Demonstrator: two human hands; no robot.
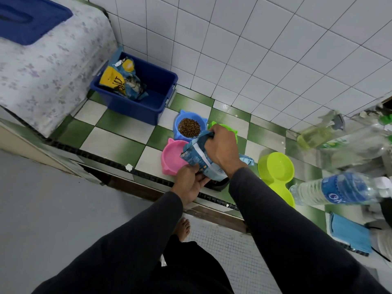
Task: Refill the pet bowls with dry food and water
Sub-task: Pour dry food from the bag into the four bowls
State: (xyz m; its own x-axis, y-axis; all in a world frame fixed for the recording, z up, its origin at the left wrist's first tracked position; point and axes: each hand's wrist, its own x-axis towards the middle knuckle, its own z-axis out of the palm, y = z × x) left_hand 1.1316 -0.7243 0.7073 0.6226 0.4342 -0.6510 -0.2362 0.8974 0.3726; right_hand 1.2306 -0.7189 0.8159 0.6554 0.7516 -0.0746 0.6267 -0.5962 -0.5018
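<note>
My right fingers (210,135) are curled tight over the top of the blue food bag (199,160), pinching its mouth, and my right hand (222,149) holds the bag tilted so the opening points down toward the bowls. I think this grip is to control how much dry food runs out. My left hand (192,183) is under the bag's lower end, thumb on the side and fingers cupped below, so it carries the weight and steers the tilt.

The bag hangs over the pink bowl (171,159), which looks empty, so I judge this one is next to be filled. Just behind it, nearer the wall, the blue bowl (189,126) already has brown kibble inside. A green bowl (224,127) is mostly hidden behind my right hand; I cannot tell if it has food. A dark bowl (220,184) under the bag shows only its rim. The lime double bowl (276,172) stands to the right on the checkered floor (118,132), empty, with a water bottle (335,190) near it, probably for the water part.

The bag's opening is covered by my fingers, so I cannot see if kibble is falling. The blue bin (148,102) by the wall holds another bag (123,79). The bottles at the right edge are blurred.
</note>
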